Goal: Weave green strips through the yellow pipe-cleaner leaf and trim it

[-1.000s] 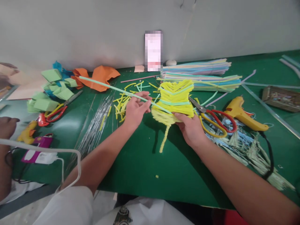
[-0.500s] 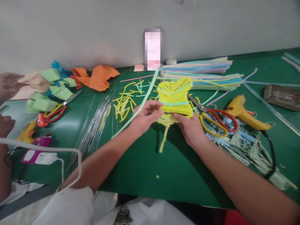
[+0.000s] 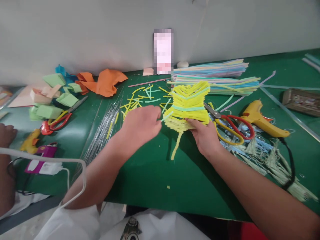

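My right hand is closed on the lower edge of a yellow leaf-shaped piece made of pipe cleaners, with mint-green strips across it and a twisted stem hanging down. Just left of the piece, my left hand is closed, its back towards me. A mint-green pipe cleaner pokes out past its fingertips towards the piece; the rest of that strand is hidden. Short yellow and mint pipe cleaner cuttings lie behind my left hand. Scissors with red and yellow handles rest right of the piece.
Bundles of pastel pipe cleaners and a phone are at the back. A yellow glue gun and tassels lie right. Thin wires, folded papers, more scissors and another person's hand are left.
My left hand has moved left, away from the piece, and closed into a fist. The long mint pipe cleaner that crossed over my left wrist no longer shows at full length. The piece has shifted slightly right.
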